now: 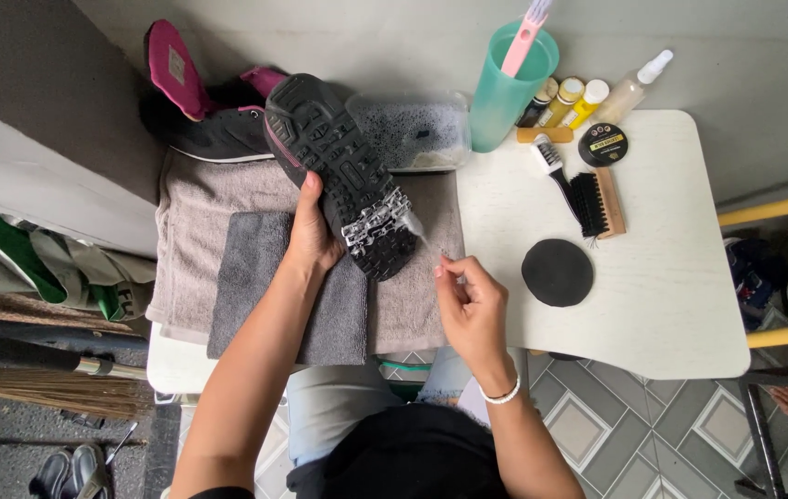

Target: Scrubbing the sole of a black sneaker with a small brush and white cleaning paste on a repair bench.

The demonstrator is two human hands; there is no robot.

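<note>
Shoe [343, 171] held sole-up over grey towels [228, 199]
Long axis runs far-left to near-right; left hand [309, 236] is wrapped around it, right hand [468, 300] pinches a small tool; brushes [588, 194] lie right.

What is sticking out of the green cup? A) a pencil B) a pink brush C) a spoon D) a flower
B: a pink brush stands handle-down in the green cup, at the back of the white table next to the small bottles.

You have a small white table [662, 305]. On it lie a big gray towel [195, 208], a round black pad [557, 273], a wooden brush [597, 203], a teal cup [503, 97] and little bottles [568, 100].
</note>
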